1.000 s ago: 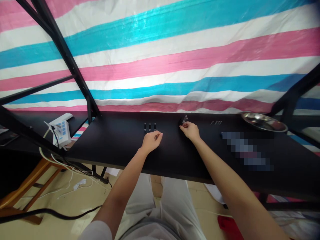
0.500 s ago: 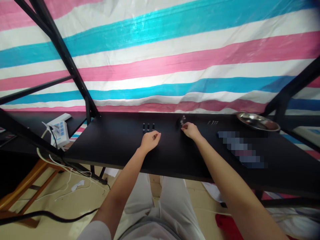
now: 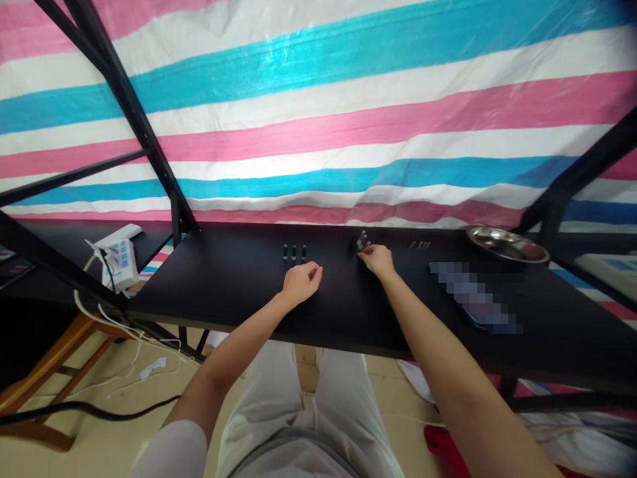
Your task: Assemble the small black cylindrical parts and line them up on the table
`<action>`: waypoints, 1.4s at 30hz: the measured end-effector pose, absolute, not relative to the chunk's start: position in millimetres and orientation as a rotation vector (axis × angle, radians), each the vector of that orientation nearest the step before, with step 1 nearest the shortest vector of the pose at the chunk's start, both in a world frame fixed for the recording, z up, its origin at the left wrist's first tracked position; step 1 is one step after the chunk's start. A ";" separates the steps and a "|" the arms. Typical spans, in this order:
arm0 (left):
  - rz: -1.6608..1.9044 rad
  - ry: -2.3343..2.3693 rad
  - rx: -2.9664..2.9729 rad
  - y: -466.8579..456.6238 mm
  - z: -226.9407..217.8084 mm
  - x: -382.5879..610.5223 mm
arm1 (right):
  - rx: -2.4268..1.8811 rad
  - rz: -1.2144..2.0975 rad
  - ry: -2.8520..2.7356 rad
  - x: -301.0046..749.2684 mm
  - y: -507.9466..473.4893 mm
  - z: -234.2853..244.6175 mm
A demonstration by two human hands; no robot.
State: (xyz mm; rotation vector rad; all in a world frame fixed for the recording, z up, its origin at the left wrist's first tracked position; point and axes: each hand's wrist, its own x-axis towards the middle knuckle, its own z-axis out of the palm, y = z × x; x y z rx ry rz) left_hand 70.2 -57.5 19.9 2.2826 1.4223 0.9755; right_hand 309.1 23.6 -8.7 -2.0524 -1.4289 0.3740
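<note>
Steel bowl (image 3: 507,244) contents unseen, left hand (image 3: 300,283) clenched, right hand (image 3: 378,259) fingers pinching small parts (image 3: 361,240).

A steel bowl (image 3: 506,243) sits on the black tabletop (image 3: 239,285) at 2 o'clock. A power strip (image 3: 118,257) lies at 9 o'clock, its white cables (image 3: 124,325) trailing to the floor (image 3: 99,398). A striped tarp (image 3: 318,113) hangs at 12, behind the black frame (image 3: 139,126).

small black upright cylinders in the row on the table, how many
3: the small black upright cylinders stand side by side on the black table, left, middle, right, just beyond the left hand. None looks hidden.
</note>
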 end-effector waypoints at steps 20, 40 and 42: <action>0.525 1.616 2.769 17.3 54.9 45.0 | -1.687 0.306 -1.610 235.0 -22.0 32.9; 1.501 1.378 2.120 -30.3 42.1 79.9 | -1.022 0.983 -1.148 206.1 -24.2 7.1; 1.549 1.286 2.084 -32.4 36.7 80.0 | -1.008 1.029 -1.132 206.0 -26.9 8.6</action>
